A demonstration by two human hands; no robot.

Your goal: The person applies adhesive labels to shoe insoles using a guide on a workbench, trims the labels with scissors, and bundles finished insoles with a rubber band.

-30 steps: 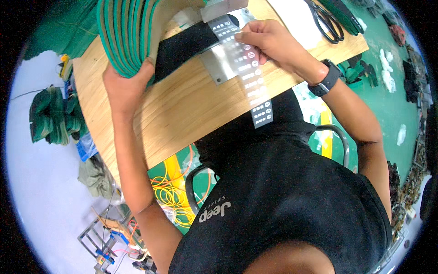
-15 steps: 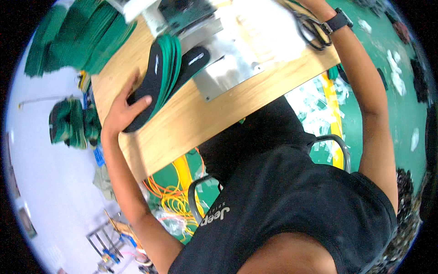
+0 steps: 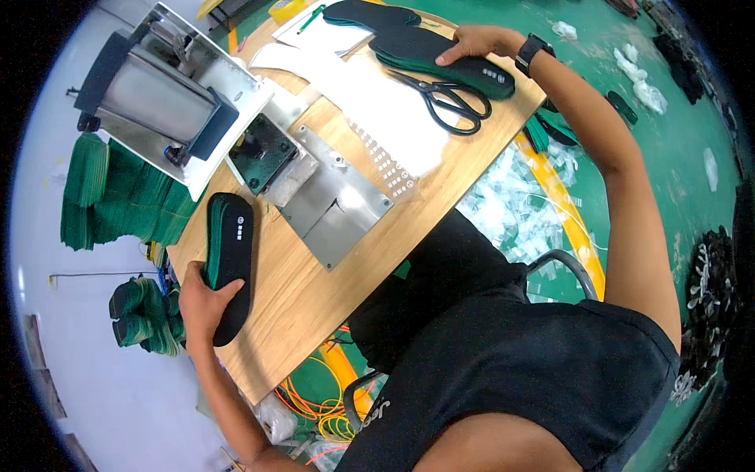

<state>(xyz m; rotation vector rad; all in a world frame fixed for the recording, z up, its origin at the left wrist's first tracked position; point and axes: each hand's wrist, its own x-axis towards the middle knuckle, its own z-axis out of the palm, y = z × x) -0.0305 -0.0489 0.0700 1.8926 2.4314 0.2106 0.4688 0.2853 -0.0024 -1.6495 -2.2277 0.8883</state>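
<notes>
A stack of black insoles with green undersides (image 3: 242, 259) lies along the table's left edge. My left hand (image 3: 206, 305) is closed around its near end, the thumb on top and the other fingers mostly hidden at the outer side. At the far right, my right hand (image 3: 481, 44) grips a second insole stack (image 3: 409, 49), with its thumb on the top insole and its fingers over the far edge. Beside that stack lie black-handled scissors (image 3: 450, 104) on white sheets (image 3: 338, 82). Rows of small white labels (image 3: 385, 161) run along the sheets' near edge.
A press-like machine (image 3: 157, 102) with a metal plate (image 3: 334, 208) occupies the table's left and middle. Green insole piles (image 3: 130, 193) stand beyond the left edge. Another insole stack (image 3: 368, 14) lies at the back. Cables (image 3: 322, 413) and label scraps (image 3: 511, 204) litter the floor.
The view has shifted, bringing my right hand and its insole stack into sight. At left, the separate insole beside the stack no longer shows apart; my left hand now holds one neat, straight stack.
</notes>
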